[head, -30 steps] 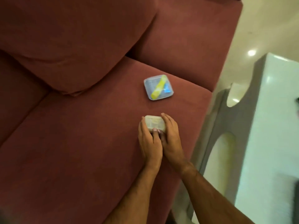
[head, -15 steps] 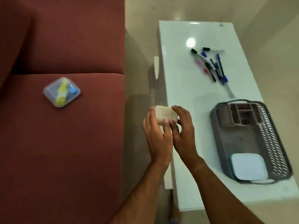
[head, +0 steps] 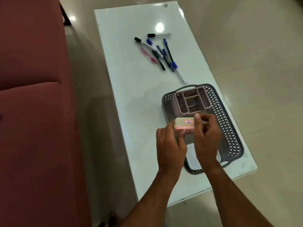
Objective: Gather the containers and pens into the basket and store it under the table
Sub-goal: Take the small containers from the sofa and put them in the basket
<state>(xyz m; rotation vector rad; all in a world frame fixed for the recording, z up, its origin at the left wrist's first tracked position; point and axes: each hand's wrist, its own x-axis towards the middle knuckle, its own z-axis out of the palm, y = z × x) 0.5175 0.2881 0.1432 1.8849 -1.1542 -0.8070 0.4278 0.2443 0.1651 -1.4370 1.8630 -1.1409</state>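
While both hands, left (head: 170,145) and right (head: 207,136), clamp a small box (head: 184,124) above the basket (head: 229,128), a divided organiser (head: 191,101) and a white container (head: 191,157) sit inside; the pens (head: 159,51) lie loose on the table (head: 131,79), and stowing remains.

Both hands at lower centre of the frame, left hand (head: 170,145) and right hand (head: 207,141), pinching a small cream box (head: 184,123) with a red-framed label, held over the grey basket (head: 229,128). In the basket's upper end, a pink organiser (head: 178,104); near its lower end, a white container (head: 191,157), partly hidden by the hands. Pens (head: 158,51) scattered on the white table (head: 124,63) at upper centre. Red sofa (head: 32,112) along the left.
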